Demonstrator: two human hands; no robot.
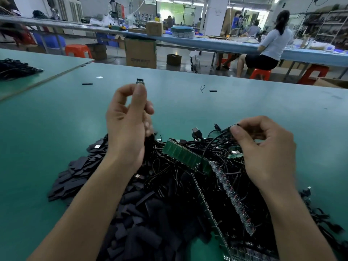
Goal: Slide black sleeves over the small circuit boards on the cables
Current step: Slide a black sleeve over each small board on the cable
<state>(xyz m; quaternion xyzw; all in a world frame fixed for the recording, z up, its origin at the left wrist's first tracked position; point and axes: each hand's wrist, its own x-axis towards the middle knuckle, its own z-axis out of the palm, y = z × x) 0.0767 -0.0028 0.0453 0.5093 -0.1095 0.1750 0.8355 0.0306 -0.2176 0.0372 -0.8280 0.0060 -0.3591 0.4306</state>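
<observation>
Up at eleven o'clock from the heap, the left hand pinches a small circuit board between thumb and fingertips, raised above the green counter. At three o'clock the right hand pinches a black cable at the edge of the tangle of cables. Loose black sleeves lie piled from six round to nine o'clock. Green panel strips lie across the tangle's middle.
</observation>
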